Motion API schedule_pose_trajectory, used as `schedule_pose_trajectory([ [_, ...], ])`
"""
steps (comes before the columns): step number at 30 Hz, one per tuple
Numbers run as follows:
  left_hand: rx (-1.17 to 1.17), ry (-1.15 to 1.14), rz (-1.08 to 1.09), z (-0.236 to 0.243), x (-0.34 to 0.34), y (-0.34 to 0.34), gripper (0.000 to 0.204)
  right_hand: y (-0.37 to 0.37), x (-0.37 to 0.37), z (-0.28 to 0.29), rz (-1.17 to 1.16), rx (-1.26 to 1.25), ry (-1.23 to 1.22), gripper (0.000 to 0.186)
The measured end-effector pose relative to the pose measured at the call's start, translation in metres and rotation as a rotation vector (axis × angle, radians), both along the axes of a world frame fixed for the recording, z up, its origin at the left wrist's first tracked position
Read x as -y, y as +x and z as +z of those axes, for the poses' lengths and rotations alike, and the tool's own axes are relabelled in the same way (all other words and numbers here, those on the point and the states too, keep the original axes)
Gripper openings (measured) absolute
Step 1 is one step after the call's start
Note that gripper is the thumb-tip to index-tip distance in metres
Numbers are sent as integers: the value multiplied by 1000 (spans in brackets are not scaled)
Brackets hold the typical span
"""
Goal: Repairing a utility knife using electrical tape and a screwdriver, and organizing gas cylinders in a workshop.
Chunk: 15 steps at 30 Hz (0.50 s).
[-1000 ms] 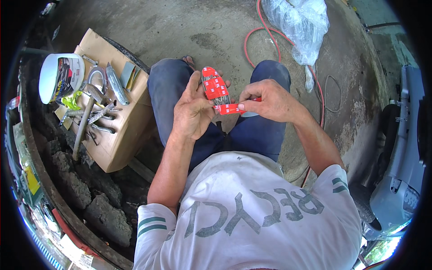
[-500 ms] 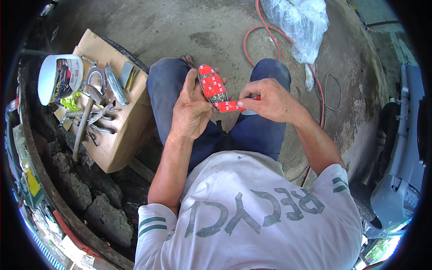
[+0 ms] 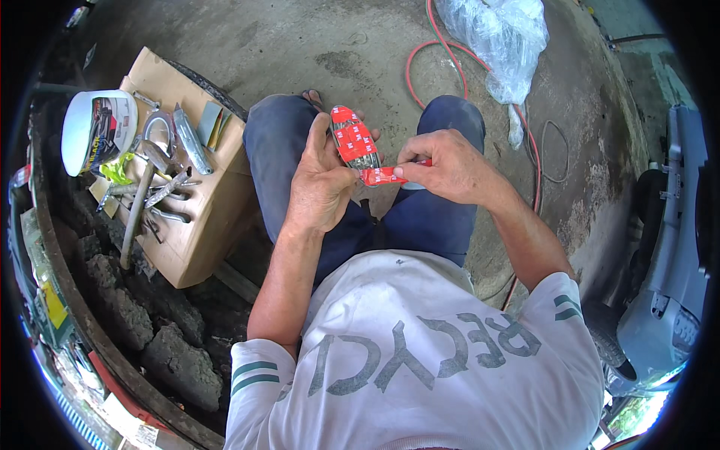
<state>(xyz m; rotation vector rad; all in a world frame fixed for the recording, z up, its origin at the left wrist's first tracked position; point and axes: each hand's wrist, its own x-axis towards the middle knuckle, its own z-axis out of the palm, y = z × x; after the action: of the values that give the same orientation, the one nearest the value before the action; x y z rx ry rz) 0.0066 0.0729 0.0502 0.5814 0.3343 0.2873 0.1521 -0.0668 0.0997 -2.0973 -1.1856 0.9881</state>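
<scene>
Above my lap, my left hand [image 3: 319, 187] is closed around a small oval piece [image 3: 364, 161] whose upturned face carries red-backed double-sided tape [image 3: 352, 139]. A dark, glossy part of that face shows near its lower end. My right hand [image 3: 450, 166] pinches a strip of the same red tape [image 3: 381, 176] between thumb and forefinger. The strip lies across the oval piece's lower end, close to my left thumb. Another bit of red shows at my right fingertips; the fingers hide most of it.
A cardboard box [image 3: 214, 191] at my left carries a hammer [image 3: 139, 210], a tape roll [image 3: 159, 133], a utility knife [image 3: 193, 140], several tools and a white tub [image 3: 79, 131]. Ahead lie a red hose [image 3: 411, 64] and a clear plastic bag [image 3: 499, 45]. Broken concrete [image 3: 176, 360] lies lower left.
The oval piece has tilted slightly in my left hand, and the tape strip's free end has risen a little toward it. Both hands keep their hold, nearly in place.
</scene>
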Motion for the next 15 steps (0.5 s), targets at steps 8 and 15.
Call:
schedule_pose_trajectory([
  [8,-31,94,11,5,1,1,91,0,-1,1,3,-2,9,17],
  [15,-69,119,17,5,3,-1,91,1,-2,3,15,14,6,17],
])
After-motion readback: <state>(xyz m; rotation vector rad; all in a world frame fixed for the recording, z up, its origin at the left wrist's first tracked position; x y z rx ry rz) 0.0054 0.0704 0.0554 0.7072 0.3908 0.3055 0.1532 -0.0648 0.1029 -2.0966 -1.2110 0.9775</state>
